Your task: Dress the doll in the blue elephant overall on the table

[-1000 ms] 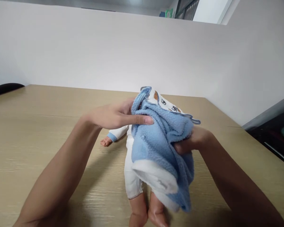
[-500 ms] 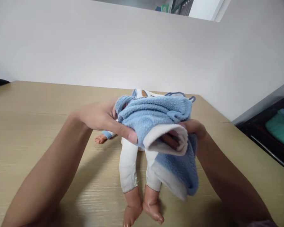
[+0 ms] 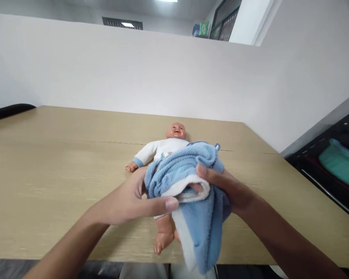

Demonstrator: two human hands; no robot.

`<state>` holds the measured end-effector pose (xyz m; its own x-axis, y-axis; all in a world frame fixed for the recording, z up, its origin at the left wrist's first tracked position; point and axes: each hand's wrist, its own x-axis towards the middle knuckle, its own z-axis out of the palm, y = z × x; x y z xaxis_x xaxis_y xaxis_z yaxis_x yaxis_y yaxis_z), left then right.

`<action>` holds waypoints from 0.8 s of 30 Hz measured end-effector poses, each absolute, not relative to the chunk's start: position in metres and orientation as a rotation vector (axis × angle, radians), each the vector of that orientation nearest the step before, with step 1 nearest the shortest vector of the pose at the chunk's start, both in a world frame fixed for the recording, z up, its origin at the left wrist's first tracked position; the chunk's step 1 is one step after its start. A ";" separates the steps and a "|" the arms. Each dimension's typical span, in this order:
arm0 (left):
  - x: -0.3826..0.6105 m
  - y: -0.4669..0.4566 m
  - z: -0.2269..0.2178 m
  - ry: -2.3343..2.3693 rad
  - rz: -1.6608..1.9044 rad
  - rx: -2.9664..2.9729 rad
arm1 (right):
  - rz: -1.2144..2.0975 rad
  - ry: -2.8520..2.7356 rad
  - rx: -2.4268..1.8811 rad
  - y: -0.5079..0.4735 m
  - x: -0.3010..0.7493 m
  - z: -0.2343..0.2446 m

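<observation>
Both hands hold a pair of blue fleece doll pants [image 3: 206,228] with white cuffs. My left hand [image 3: 130,197] grips the bunched leg from the left, its thumb lying along the white cuff and the other fingers hidden in the cloth. On the right side, my right hand [image 3: 232,188] pinches the fabric just above the cuff opening with its thumb on top. Skin shows inside that opening. The other pant leg hangs down below. Behind the pants a baby doll [image 3: 170,145] in a white top with blue cuffs lies on its back, its lower body mostly covered from view.
The wooden table [image 3: 61,170] runs back to a white partition wall [image 3: 119,73]. At the right stands a black rack [image 3: 311,174] with a green item [image 3: 340,162] on it. A black curved edge [image 3: 11,110] shows at the far left.
The camera has tilted up, so the doll's head now shows. My right thumb has come over onto the bunched fabric, and the cuff has narrowed between my hands.
</observation>
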<state>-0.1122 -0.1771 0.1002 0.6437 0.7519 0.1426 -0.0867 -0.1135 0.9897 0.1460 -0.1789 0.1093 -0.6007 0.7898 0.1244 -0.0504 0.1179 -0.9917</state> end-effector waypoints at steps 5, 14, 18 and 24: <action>-0.107 -0.214 0.067 0.902 0.907 1.425 | 1.811 -1.740 -0.723 -0.201 0.143 0.094; -0.097 -0.252 0.034 1.158 0.851 1.295 | 1.255 -1.968 -1.084 -0.230 0.131 0.088; -0.092 -0.251 0.027 1.157 0.848 1.348 | 1.238 -1.886 -1.197 -0.230 0.128 0.067; -0.089 -0.246 0.018 1.280 0.873 1.462 | 1.146 -1.857 -1.313 -0.223 0.131 0.043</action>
